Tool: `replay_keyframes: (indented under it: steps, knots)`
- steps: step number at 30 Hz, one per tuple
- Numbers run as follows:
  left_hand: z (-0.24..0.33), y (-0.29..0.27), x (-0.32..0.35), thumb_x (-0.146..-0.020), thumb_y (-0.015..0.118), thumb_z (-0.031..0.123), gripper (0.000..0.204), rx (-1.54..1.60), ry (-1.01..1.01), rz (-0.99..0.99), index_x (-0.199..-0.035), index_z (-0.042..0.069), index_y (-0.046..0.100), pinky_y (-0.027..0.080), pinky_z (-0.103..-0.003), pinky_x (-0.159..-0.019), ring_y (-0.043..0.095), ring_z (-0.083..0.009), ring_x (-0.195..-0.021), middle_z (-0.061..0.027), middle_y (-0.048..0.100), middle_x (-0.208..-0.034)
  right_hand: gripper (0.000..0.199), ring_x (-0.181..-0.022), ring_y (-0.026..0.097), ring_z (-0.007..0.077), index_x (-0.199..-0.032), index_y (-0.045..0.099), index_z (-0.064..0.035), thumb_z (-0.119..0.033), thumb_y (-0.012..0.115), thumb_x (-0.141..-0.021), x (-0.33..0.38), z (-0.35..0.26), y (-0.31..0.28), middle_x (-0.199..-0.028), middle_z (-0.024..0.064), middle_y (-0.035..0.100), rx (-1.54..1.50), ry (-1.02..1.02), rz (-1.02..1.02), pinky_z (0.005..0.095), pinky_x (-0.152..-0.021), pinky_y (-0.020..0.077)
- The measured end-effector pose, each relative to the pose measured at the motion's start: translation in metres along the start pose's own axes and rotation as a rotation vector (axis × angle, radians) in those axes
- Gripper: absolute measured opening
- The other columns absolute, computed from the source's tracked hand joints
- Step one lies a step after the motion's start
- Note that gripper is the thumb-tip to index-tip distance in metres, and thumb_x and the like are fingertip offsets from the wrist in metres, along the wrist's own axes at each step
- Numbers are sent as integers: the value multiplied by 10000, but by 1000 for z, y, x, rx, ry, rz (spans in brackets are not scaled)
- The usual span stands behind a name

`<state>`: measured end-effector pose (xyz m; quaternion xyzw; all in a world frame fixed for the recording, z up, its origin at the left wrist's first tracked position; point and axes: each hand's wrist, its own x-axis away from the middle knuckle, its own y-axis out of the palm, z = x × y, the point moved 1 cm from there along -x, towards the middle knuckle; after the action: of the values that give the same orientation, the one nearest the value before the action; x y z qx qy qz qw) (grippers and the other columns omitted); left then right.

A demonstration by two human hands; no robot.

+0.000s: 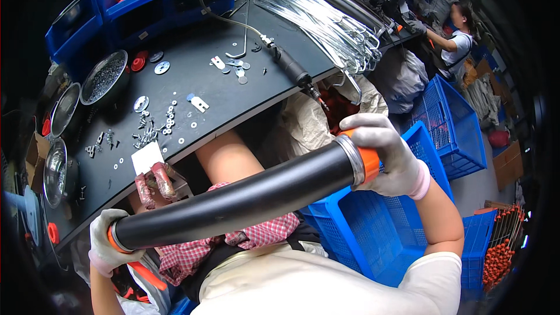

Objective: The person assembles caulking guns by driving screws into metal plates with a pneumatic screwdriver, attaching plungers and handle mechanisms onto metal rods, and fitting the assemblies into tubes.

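Note:
A thick black tube [239, 201] lies slanted across my lap, its right end higher than its left. My right hand [391, 157], in a pale glove, grips the orange end cap [368, 163], beside a silvery ring on the tube. At the other end my gloved left hand [109, 244] is closed round the tube beside a thin orange rim. An orange strip [147, 275] sticks out below that hand; where it attaches is hidden. Just above the tube's left part stands a small holder with two wrapped prongs [163, 181] and a white plate [148, 157].
A power screwdriver [290, 67] lies at the dark table's [227, 102] edge, near bent metal rods [332, 23]. Screws and washers [149, 135], metal bowls [105, 79] and blue bins [134, 20] are left. Blue crates [379, 227] stand right; a person [458, 44] works beyond.

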<state>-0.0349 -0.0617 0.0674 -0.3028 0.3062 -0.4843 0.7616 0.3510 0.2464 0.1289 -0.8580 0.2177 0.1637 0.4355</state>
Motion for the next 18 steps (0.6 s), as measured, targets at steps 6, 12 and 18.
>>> replay_keyframes:
  steps: [6,12,18]
  knots:
    - [-3,-24,-9,-368,851,184,653,215,-207,-275,-942,18,585,506,-297,-766,631,-157,-767,-81,644,-839,400,-873,618,456,-1061,586,-157,-92,734,-695,-15,-3,-9,-1107,241,536,219,-603,-106,496,-753,565]
    - [-10,-19,-12,-356,888,220,701,385,-369,-544,-963,12,605,497,-288,-797,624,-144,-820,-64,652,-892,430,-780,636,416,-1079,583,-119,-160,735,-679,-4,-12,-16,-949,224,566,178,-669,-90,440,-636,572]
    - [-6,-12,-19,-364,882,236,691,349,-334,-523,-952,12,595,493,-283,-793,620,-142,-813,-62,645,-879,691,-641,592,316,-1033,568,11,-398,840,-547,-13,-27,-24,-788,122,605,103,-45,-386,386,-569,467]
